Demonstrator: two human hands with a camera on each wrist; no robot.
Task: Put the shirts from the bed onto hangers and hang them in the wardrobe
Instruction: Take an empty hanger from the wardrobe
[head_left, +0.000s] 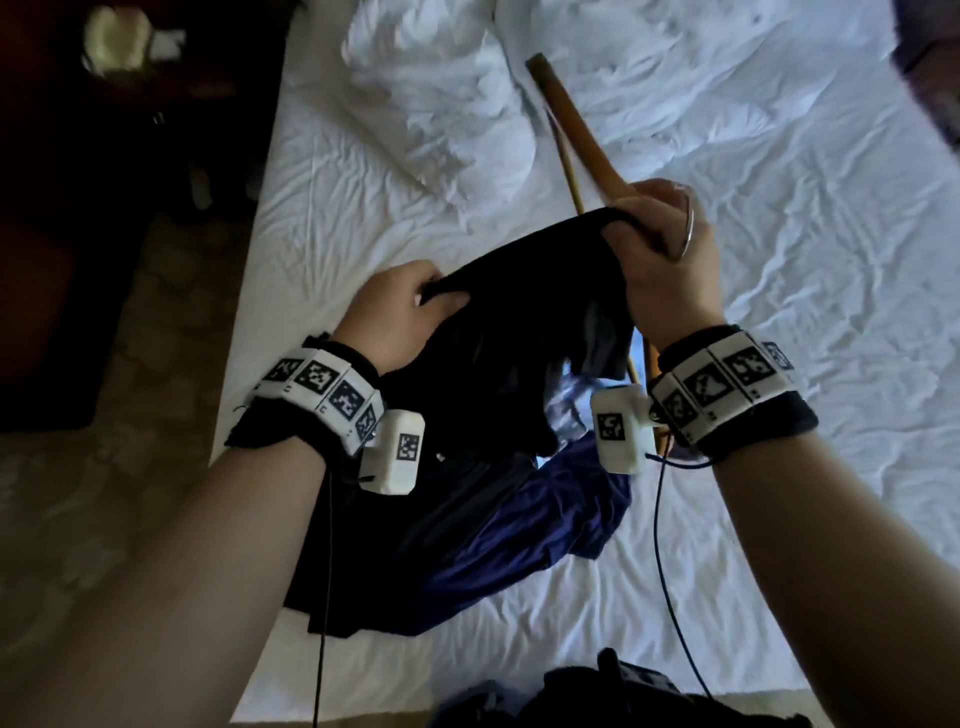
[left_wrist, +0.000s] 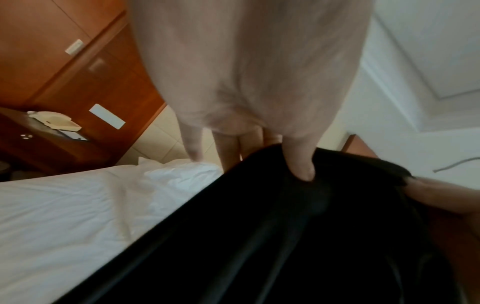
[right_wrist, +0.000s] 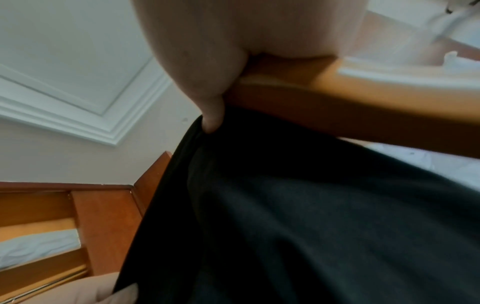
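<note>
Your left hand (head_left: 400, 306) pinches the edge of the black shirt (head_left: 524, 332), thumb on top of the fabric and fingers curled under it. Your right hand (head_left: 665, 249) is clamped around the middle of the wooden hanger (head_left: 569, 119) and also catches the shirt's edge beneath the thumb, so the cloth is stretched between your two hands above the bed (head_left: 779, 260). One arm of the hanger sticks out toward 11 o'clock from your right hand; the other end runs down under the shirt toward your right wrist. Below the black shirt, at 6 o'clock, a blue shirt (head_left: 545, 525) lies crumpled on the sheet. A white pillow (head_left: 436, 104) lies at 11 o'clock, near the bed's left edge.
</note>
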